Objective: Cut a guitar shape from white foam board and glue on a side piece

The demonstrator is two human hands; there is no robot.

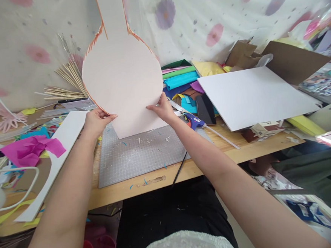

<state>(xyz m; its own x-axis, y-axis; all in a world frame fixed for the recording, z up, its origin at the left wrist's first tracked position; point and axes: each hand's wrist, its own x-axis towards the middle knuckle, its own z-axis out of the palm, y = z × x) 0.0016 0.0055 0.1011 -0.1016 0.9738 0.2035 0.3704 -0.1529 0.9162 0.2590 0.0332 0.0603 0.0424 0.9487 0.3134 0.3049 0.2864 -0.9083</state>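
A large white foam board cutout point(122, 74) stands upright before me, round in the body with a narrow neck rising out of the top of the view. Orange marks run along its curved edges and up both sides of the neck. My left hand point(97, 120) pinches its lower left edge between thumb and fingers. At the lower right edge, my right hand point(163, 108) grips it with the thumb on the front face; the other fingers are mostly hidden behind. Its flat bottom edge is over a grey cutting mat point(140, 163) strewn with small scraps.
A blue glue gun point(195, 121) with a glue stick and a dark phone point(205, 110) lie right of the mat. Another white board point(256, 93) is farther right. A cut white strip point(55, 165), magenta paper point(33, 150) and thin wooden sticks point(70, 79) are at left. A black cable point(180, 169) crosses the table edge.
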